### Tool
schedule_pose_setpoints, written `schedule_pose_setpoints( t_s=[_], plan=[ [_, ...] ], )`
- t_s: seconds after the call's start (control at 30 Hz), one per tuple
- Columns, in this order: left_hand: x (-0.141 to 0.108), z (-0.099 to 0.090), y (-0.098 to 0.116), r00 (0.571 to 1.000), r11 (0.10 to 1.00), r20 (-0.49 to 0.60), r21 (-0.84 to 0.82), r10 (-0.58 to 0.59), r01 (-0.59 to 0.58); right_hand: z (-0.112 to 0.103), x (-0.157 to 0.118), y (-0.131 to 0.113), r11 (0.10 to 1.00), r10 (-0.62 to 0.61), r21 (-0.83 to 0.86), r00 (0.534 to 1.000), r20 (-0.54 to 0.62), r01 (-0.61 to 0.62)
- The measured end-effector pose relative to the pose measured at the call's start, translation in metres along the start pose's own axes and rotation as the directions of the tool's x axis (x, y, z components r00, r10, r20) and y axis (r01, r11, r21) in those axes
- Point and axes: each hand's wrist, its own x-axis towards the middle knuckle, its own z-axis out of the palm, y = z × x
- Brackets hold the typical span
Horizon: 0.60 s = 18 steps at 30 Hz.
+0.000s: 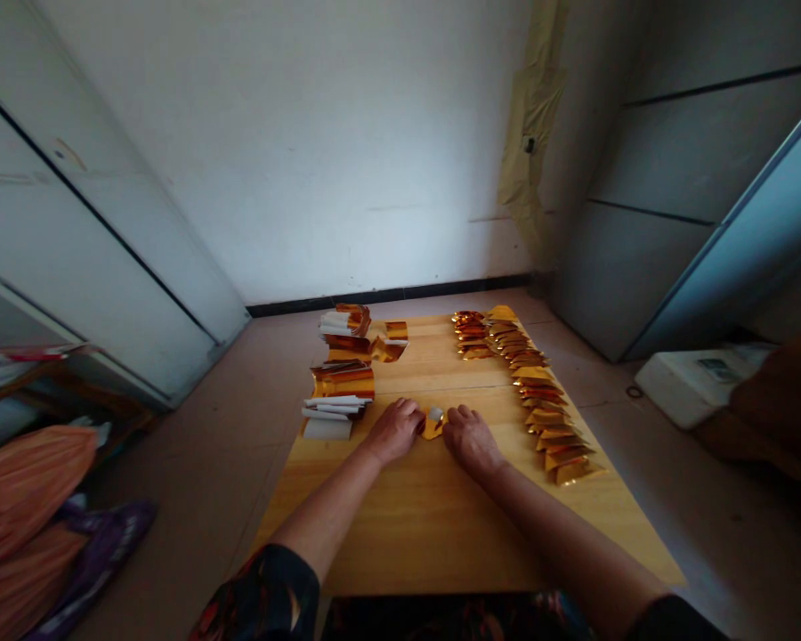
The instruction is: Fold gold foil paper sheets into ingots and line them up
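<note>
A small piece of gold foil paper (432, 431), partly folded with a pale patch showing, lies on the table between my hands. At its left edge my left hand (396, 430) is closed, fingers curled and pressed on the paper. My right hand (473, 441) is likewise closed on the right edge. Fingertips hide part of the paper. To the left stand curved stacks of gold paper sheets (343, 383) with white backs. Along the right side runs a long row of folded gold paper pieces (544, 401), with a shorter row (471, 336) beside it.
The wooden table (400, 525) faces a white wall (347, 160). Loose gold sheets (391, 345) lie near its far left. A grey cabinet (654, 196) and a white box (687, 387) are at right. Orange cloth or bags (30, 499) lie at left.
</note>
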Motion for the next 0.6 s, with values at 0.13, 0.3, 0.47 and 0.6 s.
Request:
schedule_pose_setpoints(
  t_s=[0.13, 0.3, 0.47, 0.6],
  plan=[
    [-0.005, -0.01, 0.0, 0.999, 1.0, 0.046, 0.003, 0.021, -0.021, 0.0, 0.005, 0.007, 0.999, -0.052, 0.0, 0.998, 0.04, 0.052],
    [-0.005, -0.011, -0.004, 0.997, 0.999, 0.074, 0.017, 0.033, -0.034, -0.003, 0.007, 0.022, 0.986, -0.165, 0.001, 0.985, 0.04, 0.165],
    [-0.002, -0.005, -0.005, 0.998, 0.997, 0.045, 0.053, 0.048, -0.05, -0.002, 0.007, 0.032, 0.976, -0.216, -0.008, 0.976, 0.006, 0.216],
    [-0.001, 0.0, -0.005, 0.998, 0.992, 0.0, 0.11, 0.065, -0.065, 0.001, 0.003, 0.034, 0.978, -0.207, 0.008, 0.977, -0.041, 0.208]
  ],
)
